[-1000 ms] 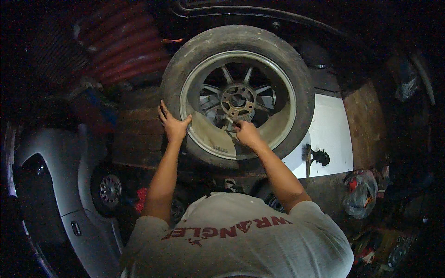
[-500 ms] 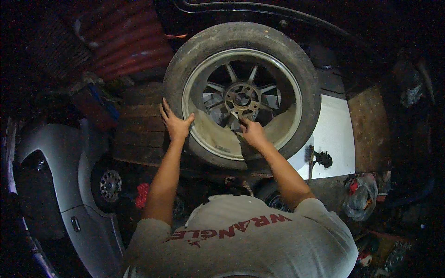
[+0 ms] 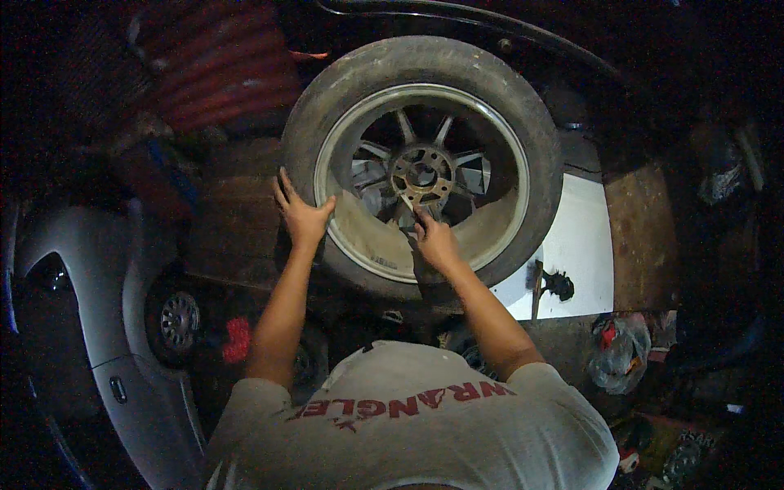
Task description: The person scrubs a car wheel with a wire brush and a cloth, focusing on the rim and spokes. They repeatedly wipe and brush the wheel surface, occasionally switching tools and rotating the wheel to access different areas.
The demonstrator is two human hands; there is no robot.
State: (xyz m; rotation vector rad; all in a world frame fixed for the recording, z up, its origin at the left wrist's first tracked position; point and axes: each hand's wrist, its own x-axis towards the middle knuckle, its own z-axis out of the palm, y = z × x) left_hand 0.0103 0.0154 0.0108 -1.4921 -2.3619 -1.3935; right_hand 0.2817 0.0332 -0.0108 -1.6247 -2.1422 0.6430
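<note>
A large wheel lies flat in front of me, its dusty black tyre [image 3: 535, 171] around a metal rim [image 3: 359, 237] with several spokes. At its middle is a dirty hub with bolt holes [image 3: 438, 190]. Spread fingers of my left hand [image 3: 304, 220] rest against the tyre's left sidewall, the thumb by the rim's edge. My right hand [image 3: 438, 245] reaches inside the rim, closed on a small tool with a dark handle [image 3: 420, 214]. Its thin pale tip is at the lower edge of the hub; I cannot make out its exact kind.
Wooden boards [image 3: 233, 212] and a white panel [image 3: 584, 245] lie under and beside the wheel. A black, splayed object [image 3: 559, 286] sits on the panel. At lower right is a clear plastic bag [image 3: 618, 355]; to the left stands a silver car body [image 3: 151, 400].
The whole view has shifted slightly, so the wheel sits a little further left. The right hand and its tool stay at the hub's lower edge; the left hand remains on the tyre.
</note>
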